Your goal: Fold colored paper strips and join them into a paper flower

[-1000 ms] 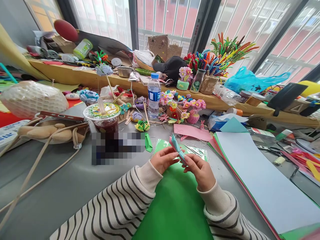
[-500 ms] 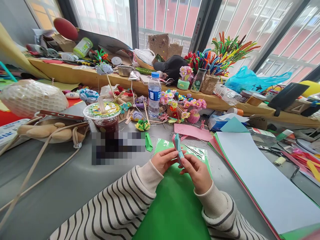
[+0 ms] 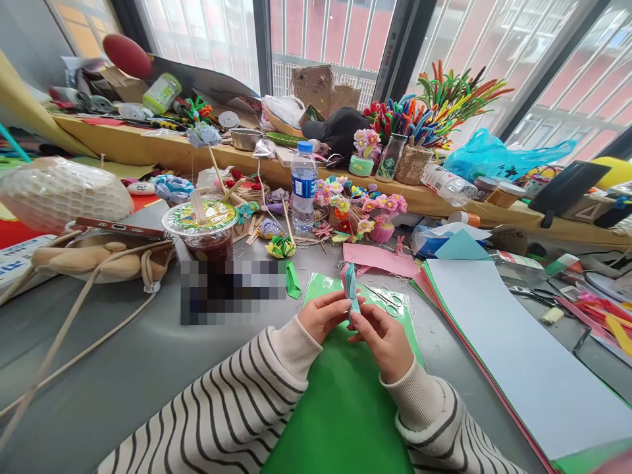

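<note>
Between my two hands is a narrow bundle of folded paper [image 3: 350,284], light blue and pink, held upright above a green sheet [image 3: 355,395]. My left hand [image 3: 323,316] pinches it from the left near its middle. The fingers of my right hand [image 3: 382,336] are closed on its lower end, which they partly hide. Small scissors [image 3: 392,306] lie just behind my right hand, on the clear sleeve at the far end of the green sheet. A folded green paper strip [image 3: 293,280] rests on the grey table left of the sheet.
A stack of coloured paper [image 3: 503,342] fills the right side. A lidded drink cup [image 3: 202,230], a water bottle [image 3: 303,187] and several craft flowers [image 3: 363,204] stand behind. At left lie a bag with cords [image 3: 99,260] and a phone [image 3: 118,227].
My right hand has shifted slightly left and down along the bundle. The bundle now stands more upright, and more of the scissors shows. My left hand has hardly moved.
</note>
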{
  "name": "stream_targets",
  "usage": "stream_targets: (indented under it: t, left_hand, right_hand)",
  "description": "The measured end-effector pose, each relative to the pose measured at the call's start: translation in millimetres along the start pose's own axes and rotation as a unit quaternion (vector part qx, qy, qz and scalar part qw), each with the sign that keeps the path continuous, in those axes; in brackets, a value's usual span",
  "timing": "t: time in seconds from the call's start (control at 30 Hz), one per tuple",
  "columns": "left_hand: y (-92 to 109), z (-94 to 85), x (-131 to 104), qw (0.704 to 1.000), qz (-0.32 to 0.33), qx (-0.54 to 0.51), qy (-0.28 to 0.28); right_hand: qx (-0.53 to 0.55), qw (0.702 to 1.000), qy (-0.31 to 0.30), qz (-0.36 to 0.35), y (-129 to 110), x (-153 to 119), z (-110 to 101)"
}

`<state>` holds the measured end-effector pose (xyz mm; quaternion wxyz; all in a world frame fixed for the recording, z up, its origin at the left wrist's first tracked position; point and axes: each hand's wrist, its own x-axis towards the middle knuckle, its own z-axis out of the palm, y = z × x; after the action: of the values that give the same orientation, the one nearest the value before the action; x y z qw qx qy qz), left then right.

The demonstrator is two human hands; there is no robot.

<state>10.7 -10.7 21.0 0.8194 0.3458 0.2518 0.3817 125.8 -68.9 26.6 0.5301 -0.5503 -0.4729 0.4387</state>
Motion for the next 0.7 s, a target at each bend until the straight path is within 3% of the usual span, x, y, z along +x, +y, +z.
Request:
stream_targets:
  t: [0.7]
  left_hand:
    - [2.2,0.8,-0.4,1.000,0.010,0.007,0.020]
  right_hand:
    - [0.009,1.000,0.006,-0.005,0.6,-0.5,1.8]
